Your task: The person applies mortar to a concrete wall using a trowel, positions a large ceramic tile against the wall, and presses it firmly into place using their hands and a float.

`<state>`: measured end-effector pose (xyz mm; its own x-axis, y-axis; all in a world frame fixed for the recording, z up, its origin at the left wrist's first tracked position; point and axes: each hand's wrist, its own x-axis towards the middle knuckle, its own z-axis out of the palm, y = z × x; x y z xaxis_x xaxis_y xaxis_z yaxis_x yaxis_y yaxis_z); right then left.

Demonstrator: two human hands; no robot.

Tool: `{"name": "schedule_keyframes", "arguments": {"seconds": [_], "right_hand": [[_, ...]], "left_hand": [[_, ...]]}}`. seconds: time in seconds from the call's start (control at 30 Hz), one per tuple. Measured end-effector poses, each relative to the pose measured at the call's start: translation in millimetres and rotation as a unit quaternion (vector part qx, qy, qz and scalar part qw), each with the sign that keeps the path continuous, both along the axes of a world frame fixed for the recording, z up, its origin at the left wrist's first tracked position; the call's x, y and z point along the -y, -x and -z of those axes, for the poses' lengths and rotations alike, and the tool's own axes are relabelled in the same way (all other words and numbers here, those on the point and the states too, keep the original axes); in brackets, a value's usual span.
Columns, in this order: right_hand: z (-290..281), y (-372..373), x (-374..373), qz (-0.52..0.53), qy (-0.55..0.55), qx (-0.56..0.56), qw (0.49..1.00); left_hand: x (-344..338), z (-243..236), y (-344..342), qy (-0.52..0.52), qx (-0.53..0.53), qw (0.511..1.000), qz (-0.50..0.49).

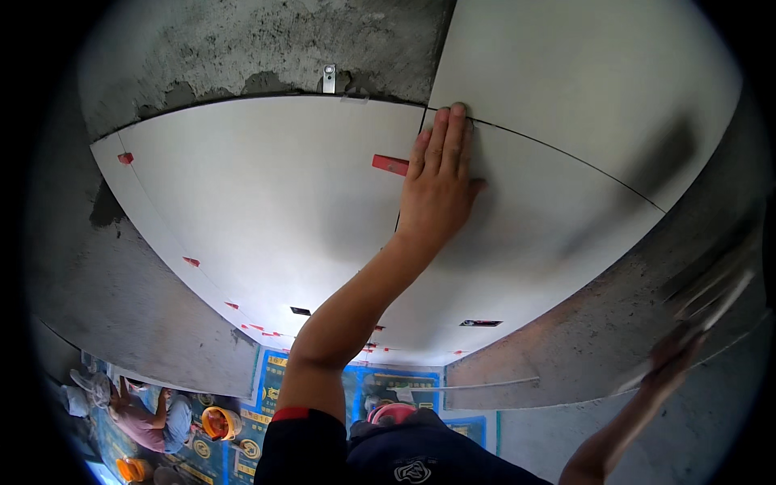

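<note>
My left hand [436, 182] lies flat on large white wall tiles [242, 186], fingers stretched out, fingertips at the dark joint below an upper tile [582, 65]. A red wedge [390, 164] sits in the seam just left of my fingers. At the lower right my right hand [671, 360] grips a long, pale metal tool [727, 295], blurred, held away from the tiles; its exact kind is unclear. A metal bracket [329, 78] stands at the tiles' top edge, and more red wedges [125, 158] dot the left part.
Bare grey plaster [242, 40] borders the tiles. At the lower left, a person [141, 416] in a pink top is low by an orange bucket [217, 422], with another orange container [132, 470] nearby. Blue-taped floor covering [242, 440] lies below, with printed markings.
</note>
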<state>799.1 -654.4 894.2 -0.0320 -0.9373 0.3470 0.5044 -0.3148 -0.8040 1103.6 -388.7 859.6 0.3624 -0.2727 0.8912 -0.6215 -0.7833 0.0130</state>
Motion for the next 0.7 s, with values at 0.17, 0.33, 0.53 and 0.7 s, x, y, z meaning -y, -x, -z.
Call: {"name": "schedule_keyframes", "arguments": {"seconds": [0.17,0.33,0.53,0.7], "right_hand": [[-92,-47,76,-0.116,0.247,0.056,0.96],[-120,-178,11,-0.189,0.121,-0.178,0.958],[-105,-152,19,-0.247,0.134,-0.127,0.951],[-107,-110,20,-0.166,0.137,-0.127,0.968]], "left_hand": [[13,-4,2,0.009,0.002,1.0,0.02],[13,1,-2,0.006,-0.005,1.0,0.004],[19,-5,-2,0.003,0.003,0.999,-0.041],[12,-1,-6,-0.001,0.039,0.998,-0.049]]}}
